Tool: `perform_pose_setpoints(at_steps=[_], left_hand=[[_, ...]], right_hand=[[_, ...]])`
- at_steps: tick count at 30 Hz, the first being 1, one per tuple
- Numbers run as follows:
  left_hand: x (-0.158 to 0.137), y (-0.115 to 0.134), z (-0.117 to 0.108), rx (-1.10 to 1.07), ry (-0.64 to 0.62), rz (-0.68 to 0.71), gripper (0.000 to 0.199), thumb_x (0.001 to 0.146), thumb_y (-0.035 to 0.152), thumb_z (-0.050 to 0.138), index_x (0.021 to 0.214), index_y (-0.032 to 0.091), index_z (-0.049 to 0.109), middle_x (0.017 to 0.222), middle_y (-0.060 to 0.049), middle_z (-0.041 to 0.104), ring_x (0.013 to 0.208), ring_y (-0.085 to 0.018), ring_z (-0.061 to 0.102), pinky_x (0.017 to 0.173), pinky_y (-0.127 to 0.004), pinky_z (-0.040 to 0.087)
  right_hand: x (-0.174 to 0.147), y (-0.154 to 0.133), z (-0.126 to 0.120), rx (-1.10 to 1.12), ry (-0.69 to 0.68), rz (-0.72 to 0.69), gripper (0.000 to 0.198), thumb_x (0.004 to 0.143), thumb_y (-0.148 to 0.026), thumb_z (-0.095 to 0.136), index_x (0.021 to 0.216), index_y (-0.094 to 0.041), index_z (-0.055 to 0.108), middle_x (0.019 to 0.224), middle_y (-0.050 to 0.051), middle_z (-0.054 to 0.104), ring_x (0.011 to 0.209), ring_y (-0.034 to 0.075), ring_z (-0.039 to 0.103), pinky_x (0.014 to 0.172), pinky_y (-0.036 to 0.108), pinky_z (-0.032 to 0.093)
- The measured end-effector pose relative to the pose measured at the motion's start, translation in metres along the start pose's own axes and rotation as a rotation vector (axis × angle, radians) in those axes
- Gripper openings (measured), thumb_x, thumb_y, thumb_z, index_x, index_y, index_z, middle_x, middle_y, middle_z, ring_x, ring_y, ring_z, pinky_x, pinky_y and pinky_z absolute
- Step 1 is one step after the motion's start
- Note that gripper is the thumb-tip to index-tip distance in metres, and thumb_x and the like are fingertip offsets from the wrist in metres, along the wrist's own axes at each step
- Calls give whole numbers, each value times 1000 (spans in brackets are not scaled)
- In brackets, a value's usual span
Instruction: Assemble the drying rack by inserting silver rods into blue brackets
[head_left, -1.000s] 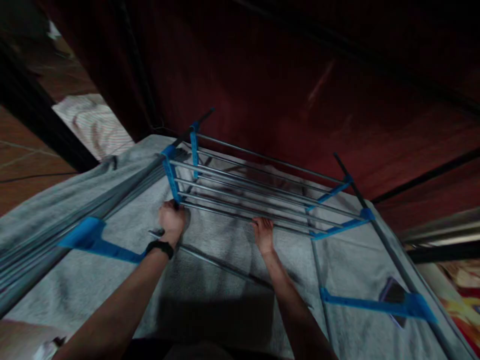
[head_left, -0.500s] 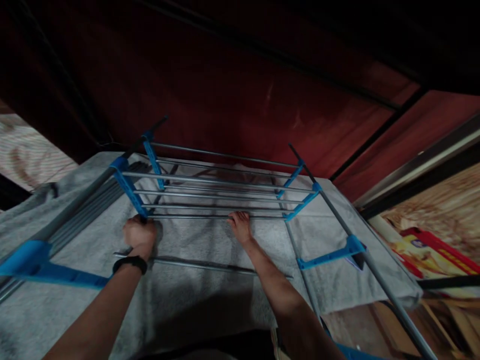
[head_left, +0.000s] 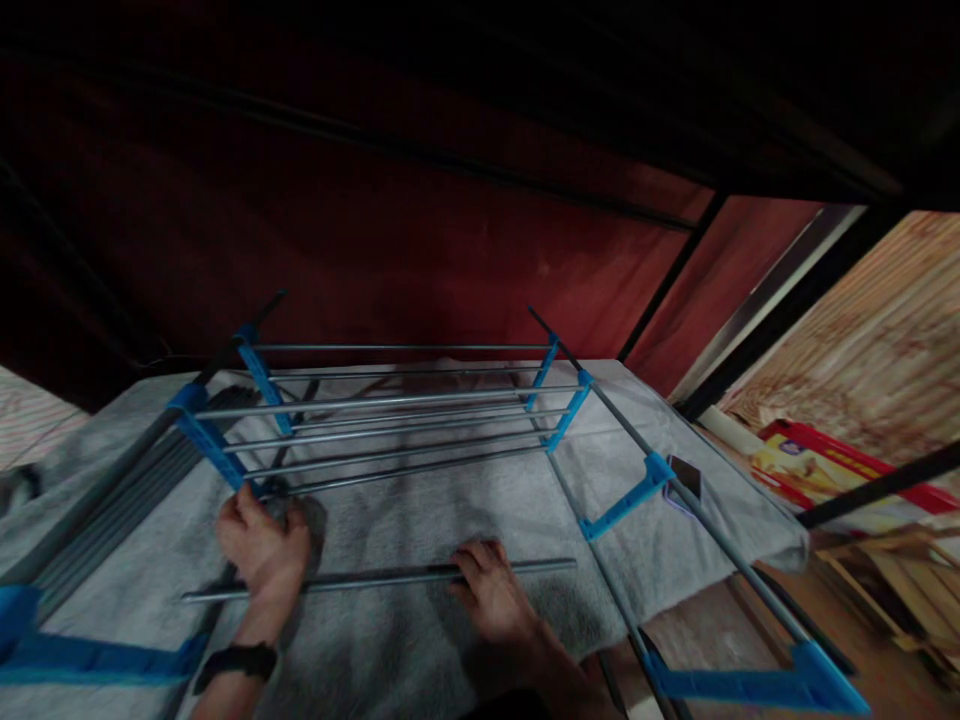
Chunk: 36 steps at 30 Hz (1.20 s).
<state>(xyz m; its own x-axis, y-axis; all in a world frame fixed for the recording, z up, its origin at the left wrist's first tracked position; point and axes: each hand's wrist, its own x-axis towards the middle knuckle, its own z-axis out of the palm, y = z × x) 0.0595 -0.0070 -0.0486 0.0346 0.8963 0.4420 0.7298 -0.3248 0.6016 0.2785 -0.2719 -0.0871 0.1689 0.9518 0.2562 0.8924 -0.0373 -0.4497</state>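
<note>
A drying rack of grey metal tubes and blue plastic brackets stands over a grey cloth. My left hand (head_left: 262, 548), with a dark band on its wrist, has its fingers against the lower end of a left blue bracket (head_left: 214, 450), with the thumb on the other side. A loose metal rod (head_left: 375, 580) lies crosswise on the cloth below the fitted crossbars (head_left: 405, 400). My right hand (head_left: 495, 592) has its fingers curled over this rod, right of its middle. Part of the rod passes behind my left wrist.
Several more rods (head_left: 142, 500) lie bundled at the left. Lower blue brackets (head_left: 626, 500) stick inward from the right side tube (head_left: 705, 520). A phone (head_left: 684, 482) lies on the cloth (head_left: 420, 520) beyond that tube. A red and yellow box (head_left: 832, 465) is farther right. Dark red fabric (head_left: 420, 270) hangs behind.
My right hand has left the lowest fitted crossbar and come down onto the loose rod. My left hand stays by the bracket end with its fingers shifted. The view has tilted.
</note>
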Motion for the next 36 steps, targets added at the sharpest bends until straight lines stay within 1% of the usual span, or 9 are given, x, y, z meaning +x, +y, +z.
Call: perform_pose_setpoints(at_steps=[4,7,10,15,20,24,28,31,36], left_hand=[[-55,12,3,-8,-7,303,56,97,44,46,145,16,50,144,-20,53,132,-38,53,110,-58,46],[-86,-2,13,-98,-297,649,39,99,45,44,119,25,71,112,-10,75,103,-28,71,96,-47,58],[-104,-11,19,2,-541,785,35,96,42,49,117,33,76,114,-3,79,105,-27,74,96,-43,60],[-119,2,19,170,-694,753,68,78,11,41,136,35,68,133,-4,71,124,-28,67,105,-42,58],[-116,15,17,197,-894,653,80,67,10,45,137,43,65,136,-4,69,128,-32,64,111,-48,53],[-98,32,6,229,-847,575,79,71,5,40,137,39,66,135,-5,70,128,-31,64,117,-52,46],[-72,43,-3,297,-764,544,74,74,-1,36,130,31,72,129,-7,72,124,-28,66,116,-51,46],[-65,33,0,318,-819,531,71,74,-2,38,126,30,74,130,-7,72,127,-28,65,117,-51,44],[-89,17,0,238,-926,514,58,81,9,47,124,38,73,137,-2,68,134,-27,59,120,-48,43]], right_hand=[[-15,5,12,-78,75,72,31,95,-8,55,118,-24,67,115,4,67,106,23,61,100,42,52],[-7,9,6,-87,111,75,34,92,-3,53,116,-23,66,112,4,67,103,23,61,97,41,53],[2,16,-12,-68,136,41,35,92,0,48,115,-22,64,110,4,68,104,23,62,100,42,51],[-1,29,-34,-20,151,32,29,93,-4,50,107,-24,64,105,3,68,101,22,63,93,39,53],[-5,37,-40,-4,114,42,28,92,-6,53,109,-25,65,107,3,68,102,22,64,94,39,53],[11,34,-47,-20,83,63,32,91,-5,53,110,-26,67,106,2,70,101,23,66,96,41,53],[26,20,-36,-10,36,82,33,89,-6,54,111,-27,67,108,2,71,103,24,67,98,40,53],[21,13,-20,25,-10,110,37,85,-4,54,113,-26,66,109,4,71,103,25,67,93,38,55],[-7,21,-6,102,-48,120,37,79,-3,52,104,-26,67,107,4,70,103,25,67,95,39,54]])
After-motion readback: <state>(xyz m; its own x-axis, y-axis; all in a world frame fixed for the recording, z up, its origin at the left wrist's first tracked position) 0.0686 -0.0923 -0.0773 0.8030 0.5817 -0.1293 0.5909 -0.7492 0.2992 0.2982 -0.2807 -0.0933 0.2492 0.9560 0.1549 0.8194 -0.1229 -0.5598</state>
